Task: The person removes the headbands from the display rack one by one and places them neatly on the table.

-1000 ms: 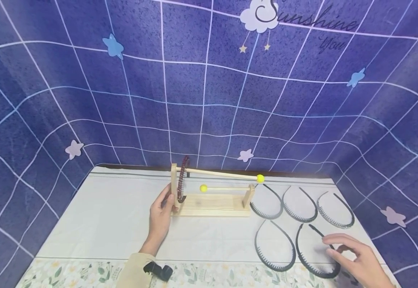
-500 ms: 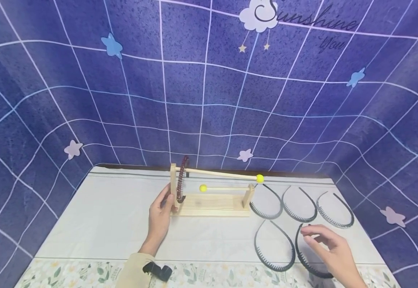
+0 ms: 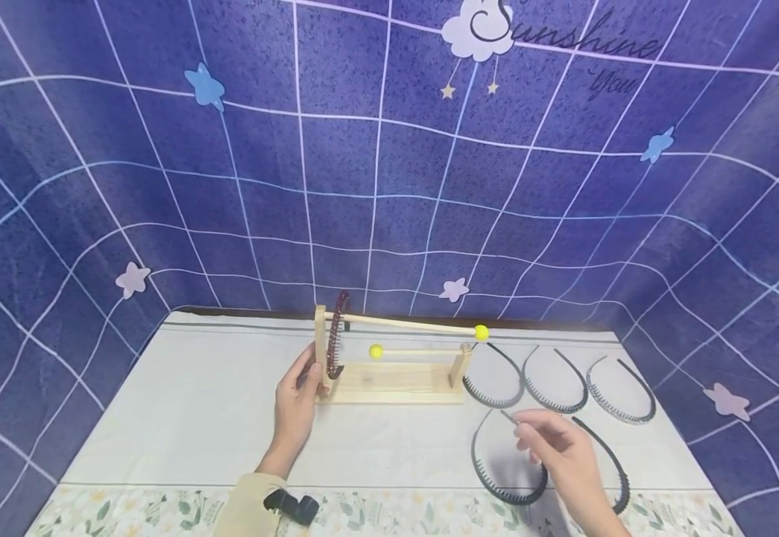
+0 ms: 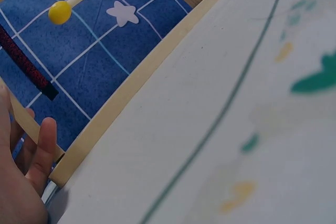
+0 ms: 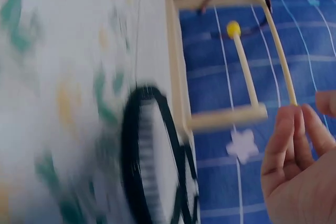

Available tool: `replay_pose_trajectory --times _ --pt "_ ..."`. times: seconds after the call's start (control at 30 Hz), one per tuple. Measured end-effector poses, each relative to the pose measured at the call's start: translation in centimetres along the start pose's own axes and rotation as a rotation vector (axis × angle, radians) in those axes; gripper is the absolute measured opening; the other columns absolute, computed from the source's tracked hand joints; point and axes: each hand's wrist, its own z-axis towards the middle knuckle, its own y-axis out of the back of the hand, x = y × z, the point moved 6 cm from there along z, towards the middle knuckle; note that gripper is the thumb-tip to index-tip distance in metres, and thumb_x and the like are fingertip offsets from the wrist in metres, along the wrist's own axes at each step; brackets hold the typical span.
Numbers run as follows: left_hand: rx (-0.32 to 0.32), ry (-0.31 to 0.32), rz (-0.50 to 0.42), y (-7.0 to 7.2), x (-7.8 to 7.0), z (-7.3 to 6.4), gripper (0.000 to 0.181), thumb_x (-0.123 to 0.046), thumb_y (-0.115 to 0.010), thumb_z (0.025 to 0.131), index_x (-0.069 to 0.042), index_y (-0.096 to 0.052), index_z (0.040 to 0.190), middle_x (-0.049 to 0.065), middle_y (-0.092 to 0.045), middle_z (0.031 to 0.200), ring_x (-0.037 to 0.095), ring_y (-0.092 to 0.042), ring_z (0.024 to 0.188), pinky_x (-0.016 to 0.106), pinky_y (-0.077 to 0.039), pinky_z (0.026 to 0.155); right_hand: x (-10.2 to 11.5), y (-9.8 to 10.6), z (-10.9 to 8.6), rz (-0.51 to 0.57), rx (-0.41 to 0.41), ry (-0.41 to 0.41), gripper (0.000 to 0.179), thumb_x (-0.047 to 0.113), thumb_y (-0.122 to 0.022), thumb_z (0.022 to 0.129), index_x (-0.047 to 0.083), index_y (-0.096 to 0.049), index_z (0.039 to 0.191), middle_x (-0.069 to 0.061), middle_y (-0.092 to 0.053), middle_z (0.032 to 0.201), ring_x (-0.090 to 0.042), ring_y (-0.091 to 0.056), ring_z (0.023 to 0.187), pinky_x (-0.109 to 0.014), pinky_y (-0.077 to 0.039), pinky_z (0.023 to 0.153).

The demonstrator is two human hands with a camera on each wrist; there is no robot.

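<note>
My left hand (image 3: 297, 395) grips the left upright of a pale wooden rack (image 3: 389, 394), fingers on both sides of the post in the left wrist view. A dark red toothed headband (image 3: 335, 339) hangs on the rack's upper rod near that post. My right hand (image 3: 560, 451), fingers loosely bent and holding nothing, is over the front headbands. Its fingertips overlap the tip of the front left black headband (image 3: 511, 497) in the head view. The hand partly hides the front right headband (image 3: 620, 477). In the right wrist view the fingers (image 5: 283, 135) overlap the upper rod's end.
Behind the front pair, three more headbands lie in a row: one beside the rack (image 3: 513, 399), a middle one (image 3: 566, 409) and a right one (image 3: 637, 419). Yellow balls cap the upper rod (image 3: 481, 333) and lower rod (image 3: 376, 351). A blue patterned curtain (image 3: 335, 186) surrounds the table.
My right hand has moved left, from the front right headband to over the front left one. My left hand stays on the rack's upright, and the red headband keeps its place.
</note>
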Motion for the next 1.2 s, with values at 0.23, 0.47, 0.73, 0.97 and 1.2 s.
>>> replay_pose_trajectory --times 0.23,0.47,0.73,0.97,1.2 --pt "0.003 -0.001 -0.001 0.1 0.0 0.0 0.054 -0.036 -0.055 0.119 -0.014 -0.048 0.168 0.015 -0.056 0.164 0.031 -0.051 0.152 0.013 -0.058 0.1 0.4 -5.0 -0.4 0.114 0.087 -0.18 0.018 0.019 -0.076 0.106 0.007 -0.079 0.118 -0.006 -0.079 0.105 -0.019 -0.074 0.085 -0.03 -0.065 0.074" --pt "-0.017 -0.006 -0.009 0.1 -0.2 -0.1 0.053 -0.034 -0.058 0.118 -0.011 -0.051 0.166 0.017 -0.059 0.161 0.034 -0.053 0.15 0.013 -0.06 0.096 1.9 -8.9 -0.4 0.204 0.166 -0.172 0.017 0.018 -0.076 0.104 0.005 -0.079 0.114 -0.005 -0.076 0.093 -0.016 -0.071 0.078 -0.026 -0.061 0.064" --pt "0.003 0.001 0.008 -0.2 -0.2 0.1 0.054 -0.037 -0.056 0.119 -0.014 -0.049 0.167 0.014 -0.058 0.162 0.03 -0.053 0.149 0.014 -0.06 0.096 3.9 -10.8 0.2 0.27 0.182 -0.124 0.017 0.015 -0.075 0.106 -0.001 -0.077 0.111 -0.004 -0.074 0.087 -0.015 -0.069 0.073 -0.024 -0.058 0.06" --pt "-0.016 -0.001 -0.004 0.1 -0.1 0.1 0.054 -0.036 -0.058 0.118 -0.013 -0.051 0.166 0.016 -0.061 0.159 0.03 -0.054 0.148 0.012 -0.059 0.097 4.6 -13.6 0.8 0.33 0.234 -0.173 0.026 0.021 -0.078 0.104 -0.004 -0.074 0.109 -0.006 -0.073 0.084 -0.014 -0.068 0.071 -0.021 -0.056 0.061" --pt "-0.036 -0.024 0.017 0.0 -0.1 0.1 0.053 -0.033 -0.057 0.119 -0.01 -0.051 0.166 0.018 -0.06 0.159 0.036 -0.052 0.151 0.008 -0.053 0.103 4.9 -16.4 0.7 0.412 0.32 -0.204 0.027 0.02 -0.074 0.107 -0.006 -0.073 0.115 -0.002 -0.072 0.084 -0.012 -0.067 0.07 -0.019 -0.054 0.059"
